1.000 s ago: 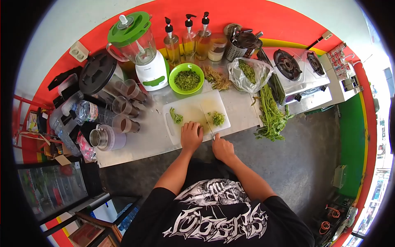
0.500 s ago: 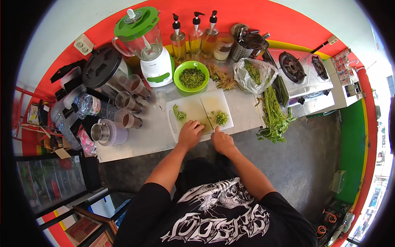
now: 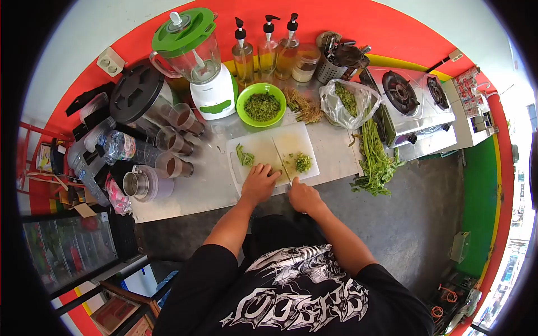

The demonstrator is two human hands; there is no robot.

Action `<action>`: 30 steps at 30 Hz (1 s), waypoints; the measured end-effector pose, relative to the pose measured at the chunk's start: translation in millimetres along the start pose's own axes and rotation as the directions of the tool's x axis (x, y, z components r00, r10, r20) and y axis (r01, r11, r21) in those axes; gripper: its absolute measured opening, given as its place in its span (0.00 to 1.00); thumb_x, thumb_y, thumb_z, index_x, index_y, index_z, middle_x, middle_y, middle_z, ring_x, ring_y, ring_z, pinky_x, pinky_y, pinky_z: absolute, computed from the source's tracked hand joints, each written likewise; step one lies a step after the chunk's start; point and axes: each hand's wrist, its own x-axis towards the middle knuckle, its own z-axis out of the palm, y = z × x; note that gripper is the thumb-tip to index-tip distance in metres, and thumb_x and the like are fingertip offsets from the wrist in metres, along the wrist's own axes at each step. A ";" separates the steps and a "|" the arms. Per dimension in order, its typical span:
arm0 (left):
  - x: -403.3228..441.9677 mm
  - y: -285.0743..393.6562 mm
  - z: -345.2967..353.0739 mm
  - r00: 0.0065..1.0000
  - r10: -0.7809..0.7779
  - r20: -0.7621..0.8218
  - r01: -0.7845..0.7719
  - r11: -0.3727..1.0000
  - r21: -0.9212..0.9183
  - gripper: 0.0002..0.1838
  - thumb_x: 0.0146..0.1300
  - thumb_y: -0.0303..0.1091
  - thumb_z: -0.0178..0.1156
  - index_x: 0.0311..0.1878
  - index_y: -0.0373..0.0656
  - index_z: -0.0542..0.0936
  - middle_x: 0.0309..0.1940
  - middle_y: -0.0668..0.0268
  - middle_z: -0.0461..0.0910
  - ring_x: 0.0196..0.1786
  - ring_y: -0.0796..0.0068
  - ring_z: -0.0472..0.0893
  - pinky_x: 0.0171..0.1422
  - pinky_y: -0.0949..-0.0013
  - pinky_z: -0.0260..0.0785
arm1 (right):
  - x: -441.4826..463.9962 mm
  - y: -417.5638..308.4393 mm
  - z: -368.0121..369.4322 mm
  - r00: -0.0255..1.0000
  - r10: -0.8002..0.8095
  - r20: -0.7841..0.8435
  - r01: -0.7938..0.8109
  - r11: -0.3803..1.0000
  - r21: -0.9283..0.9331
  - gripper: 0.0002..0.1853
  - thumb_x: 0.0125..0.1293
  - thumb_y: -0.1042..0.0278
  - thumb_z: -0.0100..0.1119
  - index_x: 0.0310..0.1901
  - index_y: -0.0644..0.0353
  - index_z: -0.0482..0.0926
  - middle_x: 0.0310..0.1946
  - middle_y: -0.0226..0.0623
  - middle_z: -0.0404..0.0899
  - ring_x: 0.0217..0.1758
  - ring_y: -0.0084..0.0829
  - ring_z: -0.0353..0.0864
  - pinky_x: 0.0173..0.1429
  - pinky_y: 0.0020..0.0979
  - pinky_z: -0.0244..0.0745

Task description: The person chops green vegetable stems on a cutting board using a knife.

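Observation:
A knife (image 3: 281, 159) is held by its handle in my right hand (image 3: 304, 197), its blade resting across a white cutting board (image 3: 288, 134). My left hand (image 3: 260, 183) is closed on the board's near part, fingertips curled beside the blade; anything under them is too small to make out. Chopped greens (image 3: 302, 162) lie just right of the blade. A small bunch of leaves (image 3: 244, 156) sits at the board's left side. Behind the board stands a green bowl (image 3: 262, 105) of chopped greens.
Left on the metal table (image 3: 207, 196) are cups (image 3: 175, 166), a lilac flask (image 3: 151, 183) and a blender (image 3: 210, 95). Pump bottles (image 3: 242, 61) stand behind the bowl. Right are roots (image 3: 302, 106), a plastic bag (image 3: 350, 106), long green stalks (image 3: 375, 159) and a stove (image 3: 420, 106).
The view has shifted, so the board and table sit slightly farther right in it. My right hand has moved slightly with the knife; my left hand stays beside the blade.

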 end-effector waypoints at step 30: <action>-1.0 -2.5 8.2 0.998 -0.027 -0.059 0.025 0.999 -0.036 0.19 0.56 0.26 0.59 0.52 0.48 0.80 0.43 0.65 0.74 0.51 0.61 0.73 0.56 0.59 0.67 | 7.5 -8.8 1.3 0.997 -0.073 0.025 0.071 0.996 0.050 0.16 0.68 0.68 0.49 0.49 0.73 0.67 0.38 0.67 0.83 0.45 0.63 0.85 0.52 0.56 0.79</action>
